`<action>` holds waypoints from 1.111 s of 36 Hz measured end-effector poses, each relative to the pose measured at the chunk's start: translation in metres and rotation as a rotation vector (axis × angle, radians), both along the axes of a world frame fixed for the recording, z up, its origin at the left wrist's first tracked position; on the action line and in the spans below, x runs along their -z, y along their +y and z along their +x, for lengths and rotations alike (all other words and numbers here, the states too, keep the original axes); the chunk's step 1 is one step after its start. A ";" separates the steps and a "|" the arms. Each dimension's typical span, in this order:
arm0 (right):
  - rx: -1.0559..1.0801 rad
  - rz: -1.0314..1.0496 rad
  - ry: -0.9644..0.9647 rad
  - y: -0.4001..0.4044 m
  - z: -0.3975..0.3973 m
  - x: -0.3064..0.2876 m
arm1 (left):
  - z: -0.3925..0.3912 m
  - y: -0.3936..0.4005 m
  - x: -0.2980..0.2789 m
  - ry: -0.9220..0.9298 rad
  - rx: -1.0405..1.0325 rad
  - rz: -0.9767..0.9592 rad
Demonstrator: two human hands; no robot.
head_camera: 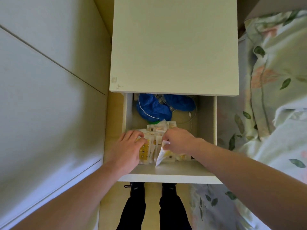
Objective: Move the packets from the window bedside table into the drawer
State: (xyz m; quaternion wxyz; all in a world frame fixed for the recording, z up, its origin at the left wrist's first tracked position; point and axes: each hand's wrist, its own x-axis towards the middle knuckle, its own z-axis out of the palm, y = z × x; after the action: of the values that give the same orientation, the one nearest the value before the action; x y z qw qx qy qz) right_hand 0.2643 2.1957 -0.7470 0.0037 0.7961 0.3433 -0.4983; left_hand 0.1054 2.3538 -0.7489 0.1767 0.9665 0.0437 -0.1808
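The drawer is standing pulled out in front of the bedside table, with the packets lying in its near half under the left hand and right hand, a crumpled bag and a cable lying behind them, and the bed lying to the right.

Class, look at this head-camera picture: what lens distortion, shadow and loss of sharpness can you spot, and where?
Head view: wide-angle bending bows the wardrobe panels at the edge; the open drawer lies in shadow beneath the bedside table top; the packets under both hands are soft, their print unreadable.
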 end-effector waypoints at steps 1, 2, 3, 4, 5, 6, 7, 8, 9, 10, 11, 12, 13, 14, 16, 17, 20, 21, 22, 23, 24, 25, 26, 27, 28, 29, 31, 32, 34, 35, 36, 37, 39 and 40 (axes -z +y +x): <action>0.008 -0.004 -0.015 0.008 -0.005 0.006 | 0.000 0.001 0.000 -0.008 -0.008 0.000; 0.030 -0.006 -0.030 0.014 -0.009 0.012 | -0.001 0.002 0.000 -0.015 -0.017 0.000; 0.062 -0.004 -0.043 0.020 -0.014 0.018 | -0.001 0.002 0.000 -0.022 -0.022 0.002; 0.100 0.006 -0.056 0.024 -0.017 0.022 | -0.002 0.003 0.000 -0.026 -0.022 0.005; 0.146 0.022 -0.065 0.027 -0.020 0.027 | -0.003 0.003 0.000 -0.030 -0.017 0.009; 0.201 0.044 -0.070 0.029 -0.022 0.029 | -0.004 0.002 0.001 -0.033 -0.009 0.010; 0.262 0.068 -0.069 0.029 -0.024 0.031 | -0.004 0.001 0.001 -0.038 -0.002 0.009; 0.323 0.093 -0.066 0.029 -0.024 0.031 | -0.003 0.000 0.002 -0.041 -0.001 0.007; 0.375 0.114 -0.063 0.027 -0.024 0.031 | -0.002 -0.001 0.002 -0.041 -0.005 0.004; 0.417 0.133 -0.065 0.023 -0.023 0.030 | -0.001 -0.002 0.002 -0.040 -0.013 -0.001; 0.451 0.145 -0.069 0.018 -0.021 0.030 | 0.000 -0.003 0.002 -0.039 -0.024 -0.006; 0.482 0.153 -0.075 0.011 -0.018 0.029 | 0.001 -0.004 0.003 -0.039 -0.034 -0.012; 0.508 0.160 -0.086 0.003 -0.015 0.028 | 0.001 -0.005 0.003 -0.039 -0.043 -0.018; 0.523 0.164 -0.109 -0.005 -0.011 0.026 | 0.002 -0.006 0.002 -0.041 -0.050 -0.024; 0.529 0.132 -0.158 -0.024 -0.005 0.026 | 0.003 -0.008 0.002 -0.048 -0.061 -0.034; 0.534 0.092 -0.162 -0.033 -0.004 0.027 | 0.003 -0.009 0.003 -0.049 -0.065 -0.038; 0.581 -0.032 -0.060 -0.053 -0.005 0.036 | 0.004 -0.010 0.004 -0.045 -0.068 -0.048; 0.594 -0.058 -0.011 -0.057 -0.007 0.039 | 0.004 -0.010 0.005 -0.043 -0.071 -0.053; 0.596 -0.077 0.025 -0.060 -0.010 0.042 | 0.004 -0.010 0.005 -0.041 -0.074 -0.057; 0.597 -0.088 0.042 -0.062 -0.013 0.045 | 0.004 -0.009 0.005 -0.041 -0.079 -0.059; 0.601 -0.090 0.042 -0.064 -0.015 0.049 | 0.003 -0.008 0.005 -0.042 -0.082 -0.061; 0.606 -0.087 0.031 -0.066 -0.018 0.052 | 0.003 -0.007 0.005 -0.042 -0.080 -0.061; 0.605 -0.083 0.015 -0.068 -0.020 0.054 | 0.002 -0.006 0.005 -0.041 -0.073 -0.060; 0.597 -0.080 -0.003 -0.069 -0.022 0.055 | 0.002 -0.004 0.005 -0.040 -0.063 -0.057; 0.581 -0.079 -0.013 -0.070 -0.023 0.056 | 0.002 -0.003 0.006 -0.039 -0.052 -0.051; 0.565 -0.072 -0.014 -0.072 -0.023 0.055 | 0.002 -0.002 0.006 -0.036 -0.043 -0.044; 0.559 -0.054 -0.011 -0.074 -0.022 0.052 | 0.002 0.000 0.007 -0.026 -0.024 -0.030; 0.571 -0.045 -0.015 -0.076 -0.021 0.050 | 0.002 0.000 0.007 -0.021 -0.019 -0.024; 0.619 -0.037 -0.003 -0.078 -0.018 0.047 | 0.003 -0.002 0.006 -0.019 -0.025 -0.022; 0.645 -0.035 0.010 -0.080 -0.016 0.046 | 0.004 -0.002 0.006 -0.020 -0.030 -0.024; 0.678 -0.036 0.028 -0.081 -0.014 0.044 | 0.004 -0.004 0.005 -0.024 -0.035 -0.024; 0.722 -0.033 0.053 -0.082 -0.013 0.044 | 0.005 -0.004 0.005 -0.027 -0.040 -0.023; 0.825 -0.039 0.117 -0.080 -0.013 0.041 | 0.007 -0.006 0.004 -0.029 -0.052 -0.029; 0.865 -0.044 0.138 -0.077 -0.015 0.041 | 0.007 -0.007 0.005 -0.028 -0.059 -0.035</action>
State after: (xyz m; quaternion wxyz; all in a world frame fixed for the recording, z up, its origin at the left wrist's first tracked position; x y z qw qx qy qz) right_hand 0.2494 2.1185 -0.7885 -0.2114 0.8312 -0.0327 -0.5131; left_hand 0.1128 2.3469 -0.7535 0.1995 0.9640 0.0665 -0.1628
